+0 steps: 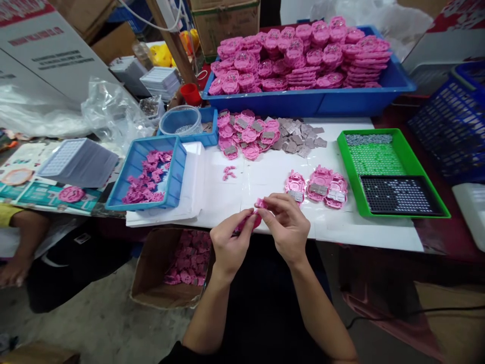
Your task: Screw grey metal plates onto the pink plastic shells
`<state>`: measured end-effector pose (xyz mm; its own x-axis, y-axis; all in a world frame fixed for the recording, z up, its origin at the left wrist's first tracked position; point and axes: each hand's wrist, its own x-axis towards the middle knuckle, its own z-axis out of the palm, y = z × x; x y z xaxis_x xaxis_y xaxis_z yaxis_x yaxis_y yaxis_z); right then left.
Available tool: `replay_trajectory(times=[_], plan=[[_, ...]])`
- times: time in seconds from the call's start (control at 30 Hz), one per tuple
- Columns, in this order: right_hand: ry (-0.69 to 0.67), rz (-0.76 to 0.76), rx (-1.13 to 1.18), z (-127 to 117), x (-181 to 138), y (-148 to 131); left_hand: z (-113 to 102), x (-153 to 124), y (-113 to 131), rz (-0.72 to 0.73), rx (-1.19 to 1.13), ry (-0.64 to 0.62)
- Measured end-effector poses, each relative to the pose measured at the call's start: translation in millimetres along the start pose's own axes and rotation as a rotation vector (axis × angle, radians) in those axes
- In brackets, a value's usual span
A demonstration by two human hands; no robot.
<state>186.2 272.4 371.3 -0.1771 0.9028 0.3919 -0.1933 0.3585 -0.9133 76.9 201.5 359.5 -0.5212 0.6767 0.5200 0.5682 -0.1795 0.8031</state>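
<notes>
Over the table's front edge, my left hand (pixel 232 241) pinches a dark pink plastic part (pixel 256 221), mostly hidden by the fingers. My right hand (pixel 287 226) is closed beside it, holding a small light pink plastic piece (pixel 260 203) between thumb and fingertips. The two pieces meet or nearly meet; which, I cannot tell. Just beyond my right hand lie a pink casing (pixel 295 183) and two more pink casings (pixel 320 183), each with a grey metal plate. Several tiny pink pieces (pixel 229 173) lie on the white surface farther left.
A blue bin (pixel 318 103) heaped with pink casings stands behind. Loose metal plates (pixel 299 137) lie near a pile of casings (pixel 248 134). A green tray (pixel 422 199) is at right, a small blue bin (pixel 176 174) at left. Another person's hand (pixel 15 270) shows far left.
</notes>
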Motion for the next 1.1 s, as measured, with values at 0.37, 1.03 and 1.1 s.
replay_trajectory(times=[0.37, 1.03, 1.1], plan=[[0.003, -0.082, -0.051, -1, -5, -1, -1, 2, 3, 0.17, 0.093, -0.004], [0.006, 0.042, -0.12, 3, -1, 15, -2, 2, -7, -0.347, -0.101, -0.203], [0.007, 0.033, -0.111, 2, -2, 17, -1, 3, -7, -0.379, -0.132, -0.206]])
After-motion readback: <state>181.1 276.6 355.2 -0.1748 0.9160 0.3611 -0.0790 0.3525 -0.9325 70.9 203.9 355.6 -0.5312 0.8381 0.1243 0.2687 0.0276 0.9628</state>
